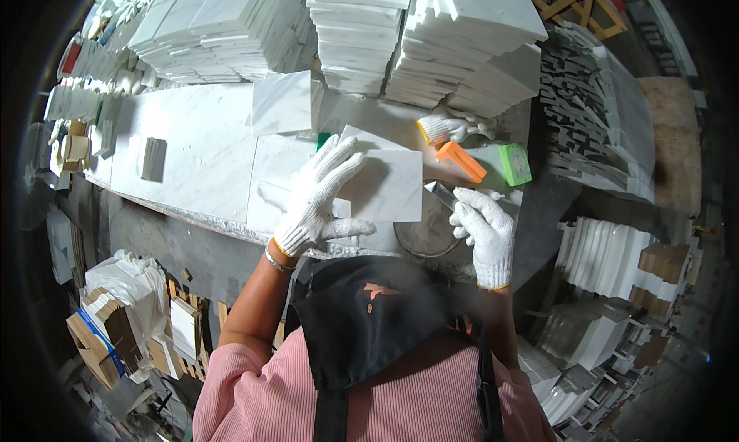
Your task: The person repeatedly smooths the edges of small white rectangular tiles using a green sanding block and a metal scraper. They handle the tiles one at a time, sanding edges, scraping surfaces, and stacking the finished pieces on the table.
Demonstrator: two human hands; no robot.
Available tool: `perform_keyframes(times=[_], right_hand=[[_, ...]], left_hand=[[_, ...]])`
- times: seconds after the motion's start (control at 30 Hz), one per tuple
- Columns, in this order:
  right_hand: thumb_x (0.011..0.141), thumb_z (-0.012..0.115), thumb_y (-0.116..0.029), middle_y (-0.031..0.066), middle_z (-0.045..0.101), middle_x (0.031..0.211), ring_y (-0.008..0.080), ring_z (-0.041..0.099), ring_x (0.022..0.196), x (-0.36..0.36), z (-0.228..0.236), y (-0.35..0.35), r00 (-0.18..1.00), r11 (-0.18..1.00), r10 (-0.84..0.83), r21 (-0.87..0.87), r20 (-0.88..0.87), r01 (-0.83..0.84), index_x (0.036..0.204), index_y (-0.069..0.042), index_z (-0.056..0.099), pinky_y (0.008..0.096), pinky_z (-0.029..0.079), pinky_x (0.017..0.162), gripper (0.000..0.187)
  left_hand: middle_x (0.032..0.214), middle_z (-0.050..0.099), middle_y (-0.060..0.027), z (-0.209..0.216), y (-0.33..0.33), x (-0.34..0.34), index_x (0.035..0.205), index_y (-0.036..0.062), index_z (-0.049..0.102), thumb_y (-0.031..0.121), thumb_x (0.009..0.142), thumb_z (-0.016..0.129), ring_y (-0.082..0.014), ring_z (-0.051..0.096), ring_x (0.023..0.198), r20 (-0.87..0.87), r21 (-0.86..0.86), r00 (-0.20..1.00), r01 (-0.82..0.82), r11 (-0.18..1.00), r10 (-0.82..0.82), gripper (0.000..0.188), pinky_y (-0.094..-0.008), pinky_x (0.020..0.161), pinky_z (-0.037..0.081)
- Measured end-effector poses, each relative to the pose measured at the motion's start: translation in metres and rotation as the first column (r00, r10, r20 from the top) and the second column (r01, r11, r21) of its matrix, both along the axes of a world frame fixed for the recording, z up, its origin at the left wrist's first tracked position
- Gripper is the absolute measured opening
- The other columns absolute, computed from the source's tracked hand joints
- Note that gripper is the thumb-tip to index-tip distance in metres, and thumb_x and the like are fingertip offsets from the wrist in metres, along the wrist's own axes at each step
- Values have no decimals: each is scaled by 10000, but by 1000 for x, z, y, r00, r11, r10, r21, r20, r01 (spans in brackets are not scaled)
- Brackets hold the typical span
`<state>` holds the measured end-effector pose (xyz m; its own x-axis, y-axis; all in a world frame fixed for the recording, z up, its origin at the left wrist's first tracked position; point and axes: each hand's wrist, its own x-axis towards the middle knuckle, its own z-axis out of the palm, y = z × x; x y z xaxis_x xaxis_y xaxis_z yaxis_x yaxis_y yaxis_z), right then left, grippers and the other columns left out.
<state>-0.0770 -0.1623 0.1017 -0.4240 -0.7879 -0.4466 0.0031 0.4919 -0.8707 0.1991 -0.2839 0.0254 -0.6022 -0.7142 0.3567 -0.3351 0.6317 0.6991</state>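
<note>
My left hand point(319, 188), in a white knit glove, has its fingers stretched out and its thumb apart. It lies at the left side of a square white marble tile point(389, 186); whether the fingertips press on it I cannot tell. My right hand point(486, 230), gloved alike, is closed around a small narrow tool with a pale, flat, blade-like tip point(440, 193). The tip points up and left, close to the tile's right edge, and the glove hides its handle. Under this hand, a round grey disc or dish point(426, 240) sits at the bench's front edge.
An orange block point(460, 163), a green box point(515, 164) and a crumpled white glove point(450, 128) lie right of the tile. Tall stacks of marble tiles point(358, 38) line the bench's back. One tile point(282, 103) stands before them. Another rack of slabs point(593, 119) is at right.
</note>
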Motion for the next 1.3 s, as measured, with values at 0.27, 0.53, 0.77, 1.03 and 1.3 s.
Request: perform_keyframes(times=[0.27,0.53,0.77,1.03,1.3], right_hand=[[942,696,-33,69,762,993,106,716,842,10,-16,-4,983,988,73,-121,-169,-95,1185,-11,745,239,549,698,249],[946,678,-9,60,756,995,89,691,842,8,-28,-5,951,958,26,-263,-308,-111,1185,-14,745,237,541,700,248],[963,657,-47,45,715,996,74,651,786,13,-8,-3,996,991,58,-120,-73,-66,1197,-19,738,203,492,654,249],[967,648,-61,22,702,916,45,610,710,12,-23,-16,997,986,19,-162,-81,-32,1161,-29,754,176,447,595,223],[954,645,-45,34,680,864,41,573,669,11,-17,-21,1000,994,3,-112,30,0,1164,-16,745,173,431,579,234]], left_hand=[[1568,451,-219,-5,1,1,1473,93,548,598,667,882,-476,371,1471,1,40,1000,0,999,0,1009,-563,1178,323],[1561,457,-223,-8,0,1,1472,92,549,589,667,885,-481,375,1466,-25,29,1000,12,1000,-12,1004,-561,1176,331],[1554,462,-228,-7,0,2,1463,88,556,565,666,894,-483,385,1459,-12,29,1000,4,1000,-4,989,-561,1169,343],[1550,465,-229,-8,-1,1,1456,87,562,566,660,896,-482,392,1454,-15,22,1000,11,1000,-11,987,-561,1167,347],[1554,452,-244,-8,0,1,1457,56,557,597,679,875,-472,369,1471,5,27,1000,8,1000,-9,999,-555,1190,314]])
